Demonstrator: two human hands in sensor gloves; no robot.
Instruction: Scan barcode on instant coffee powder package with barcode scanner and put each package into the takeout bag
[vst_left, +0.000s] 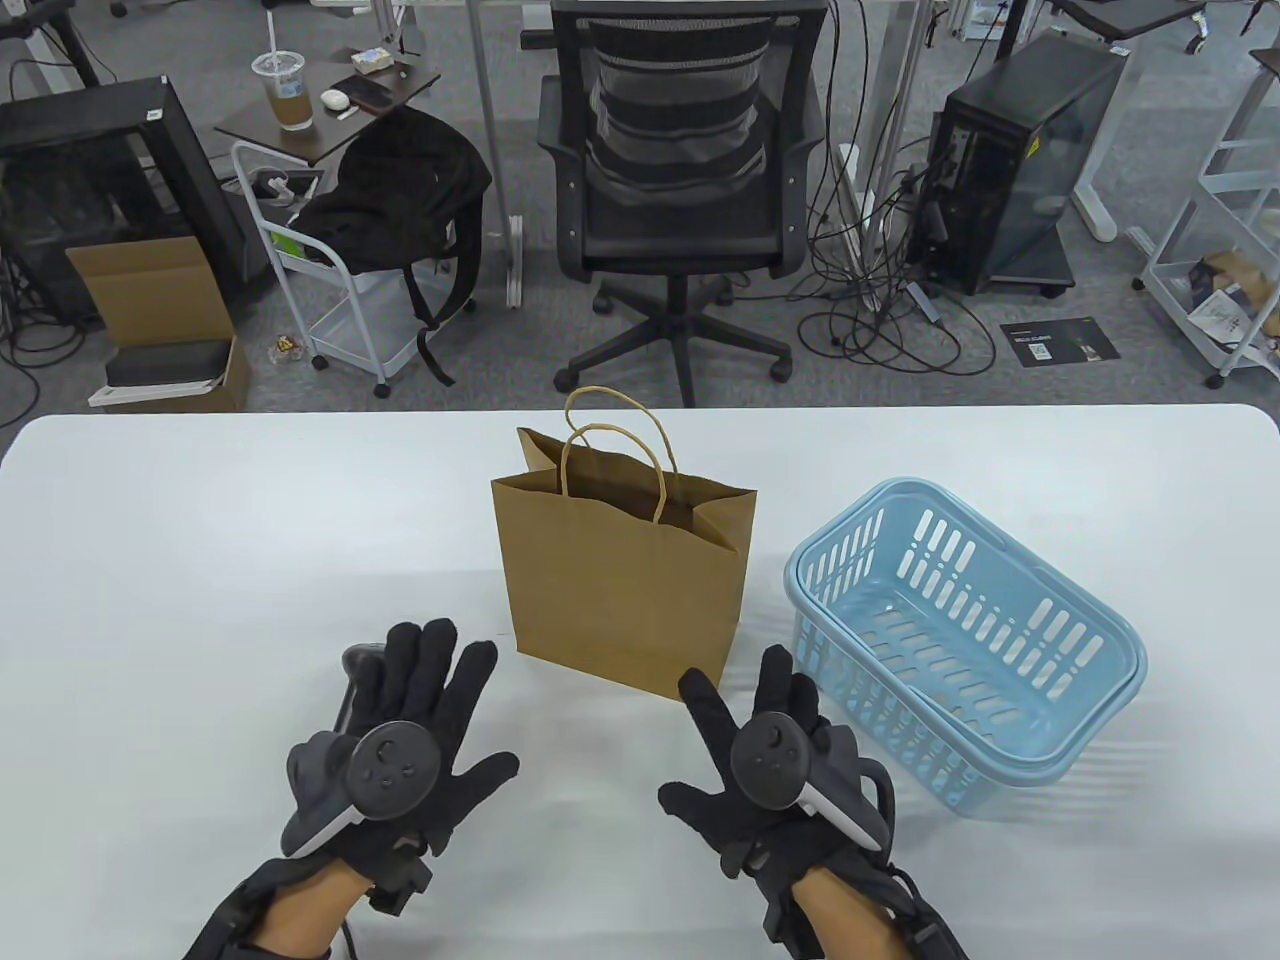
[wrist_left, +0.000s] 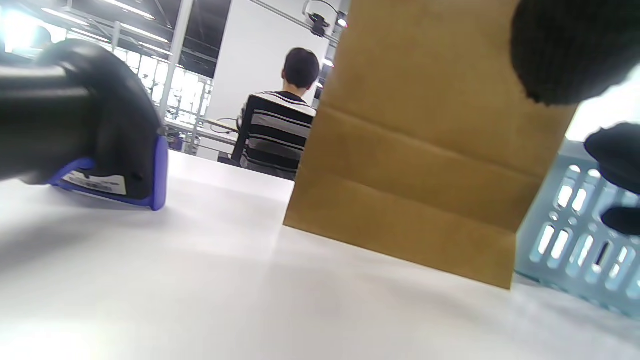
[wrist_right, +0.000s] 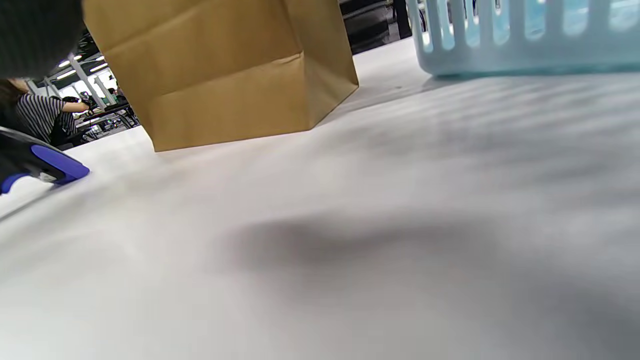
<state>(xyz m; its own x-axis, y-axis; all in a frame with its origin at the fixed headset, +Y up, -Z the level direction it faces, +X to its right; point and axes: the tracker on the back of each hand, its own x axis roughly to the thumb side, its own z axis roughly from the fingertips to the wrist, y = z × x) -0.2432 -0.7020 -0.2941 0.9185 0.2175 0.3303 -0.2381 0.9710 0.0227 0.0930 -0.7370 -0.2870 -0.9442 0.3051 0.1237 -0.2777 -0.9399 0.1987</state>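
Observation:
A brown paper takeout bag (vst_left: 620, 570) stands upright and open-topped at the table's middle; it also fills the left wrist view (wrist_left: 430, 150) and shows in the right wrist view (wrist_right: 225, 70). The black barcode scanner (vst_left: 357, 667) with a blue edge lies on the table, mostly hidden under my left hand's fingers; the left wrist view shows the scanner (wrist_left: 100, 145) lying free. My left hand (vst_left: 430, 690) hovers flat with straight fingers. My right hand (vst_left: 750, 700) is spread flat in front of the bag and holds nothing. No coffee package shows in any view.
A light blue slotted basket (vst_left: 1090, 660) sits right of the bag with nothing inside, close to my right hand. The white table (vst_left: 200, 550) ends at its far edge, with an office chair (vst_left: 680, 170) beyond it.

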